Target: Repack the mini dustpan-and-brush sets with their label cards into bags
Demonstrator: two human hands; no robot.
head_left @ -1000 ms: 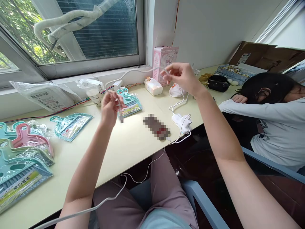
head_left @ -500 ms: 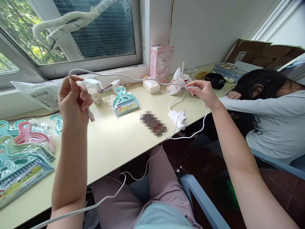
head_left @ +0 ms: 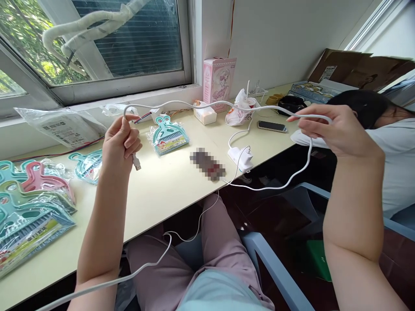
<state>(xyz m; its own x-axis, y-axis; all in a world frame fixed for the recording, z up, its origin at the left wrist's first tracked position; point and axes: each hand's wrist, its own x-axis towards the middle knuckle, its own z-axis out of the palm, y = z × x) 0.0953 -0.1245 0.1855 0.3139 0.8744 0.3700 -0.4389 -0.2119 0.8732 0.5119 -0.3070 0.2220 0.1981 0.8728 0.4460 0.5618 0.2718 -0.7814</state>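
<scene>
A white charging cable (head_left: 194,105) is stretched in the air between my two hands. Its end lies in my left hand (head_left: 123,138), closed around it, with the USB plug (head_left: 136,162) poking out below the fingers. On the other side my right hand (head_left: 337,127) pinches the cable between thumb and fingers. From there the cable loops down beneath the table edge and back to a pixelated dark object (head_left: 207,164) on the table. A white charger (head_left: 240,159) sits beside that object, with a thin white cord on it.
Bagged dustpan-and-brush sets (head_left: 32,229) lie at the left of the table (head_left: 158,190); another bagged set (head_left: 170,136) is near the middle. A phone (head_left: 272,126), a tissue pack (head_left: 205,114) and a pink box (head_left: 218,80) stand farther back. A person (head_left: 397,151) leans on the table at right.
My right hand has moved right along or with the cable, uncovering the phone. My left hand has shifted a little right and down, still holding the plug end.
</scene>
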